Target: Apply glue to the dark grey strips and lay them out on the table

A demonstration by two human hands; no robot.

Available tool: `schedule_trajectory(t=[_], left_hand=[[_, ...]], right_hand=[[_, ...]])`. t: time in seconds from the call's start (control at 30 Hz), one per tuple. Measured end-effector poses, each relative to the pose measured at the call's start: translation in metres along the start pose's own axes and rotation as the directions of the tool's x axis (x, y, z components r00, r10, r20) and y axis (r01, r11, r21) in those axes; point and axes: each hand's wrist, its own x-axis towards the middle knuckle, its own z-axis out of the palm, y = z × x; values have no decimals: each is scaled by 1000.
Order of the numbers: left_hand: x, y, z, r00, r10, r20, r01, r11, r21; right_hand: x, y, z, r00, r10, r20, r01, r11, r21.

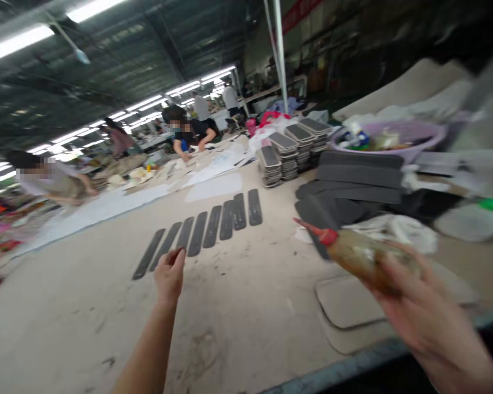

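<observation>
My right hand (423,306) is wrapped round a squeeze bottle (363,257) of brownish liquid, its red nozzle (324,232) pointing left. The bottle is tilted above the table. My left hand (170,273) has its fingers pinched together at the near end of a row of dark grey strips (198,234). Whether a strip is between the fingertips I cannot tell. Several narrow strips with rounded ends lie side by side, slanting across the beige table (238,306). Below the bottle lie pale rounded panels (349,301) with dark edging, partly hidden by my right hand.
Stacks of rounded dark-topped pieces (271,158) stand beyond the strips. Dark grey sheets (357,175) lie beside a purple basin (431,134) of supplies. White cloth (394,230) is bunched nearby. White sheets (217,183) cover the far side, where co-workers (191,131) lean over the table.
</observation>
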Motion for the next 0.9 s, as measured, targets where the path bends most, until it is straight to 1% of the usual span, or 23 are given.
schedule_trajectory(t=[0.03, 0.07, 0.1, 0.17, 0.23, 0.27, 0.3, 0.33, 0.37, 0.43, 0.53, 0.7, 0.83, 0.9], left_hand=[[-18, 25, 18, 993, 92, 68, -87, 993, -77], [-38, 52, 34, 972, 193, 136, -172, 973, -152], [-57, 78, 50, 932, 296, 209, -251, 943, -218], [-96, 127, 78, 816, 458, 354, -353, 878, -322], [-129, 169, 104, 704, 542, 458, -405, 837, -368], [-141, 186, 116, 663, 565, 491, -434, 825, -362], [-150, 201, 128, 629, 579, 518, -472, 815, -336], [-157, 212, 139, 605, 583, 542, -518, 806, -288], [-162, 222, 149, 591, 577, 564, -560, 796, -228], [-167, 234, 163, 584, 547, 599, -615, 780, -113], [-169, 242, 174, 604, 511, 612, -625, 780, -35], [-170, 243, 180, 624, 505, 596, -617, 787, -21], [-167, 242, 185, 656, 485, 578, -578, 816, -28], [-164, 242, 185, 669, 468, 577, -545, 837, -46]], right_hand=[[4, -3, -3, 994, 109, -7, -105, 976, 193], [8, -5, -7, 989, 147, -35, -128, 939, 321], [12, -7, -10, 985, 165, -39, -135, 900, 414], [19, -10, -16, 980, 177, -91, -106, 853, 511], [25, -12, -22, 972, 192, -135, -85, 824, 560], [27, -12, -25, 968, 202, -149, -80, 811, 580], [28, -13, -27, 965, 211, -157, -77, 798, 598], [30, -13, -29, 963, 218, -160, -76, 784, 616], [31, -13, -31, 961, 227, -159, -78, 772, 631], [33, -13, -33, 958, 248, -147, -95, 753, 652], [34, -14, -34, 950, 287, -127, -132, 731, 669], [32, -17, -32, 961, 267, -76, -144, 714, 686], [30, -16, -31, 962, 262, -76, -136, 701, 700], [29, -15, -31, 959, 272, -79, -138, 695, 706]])
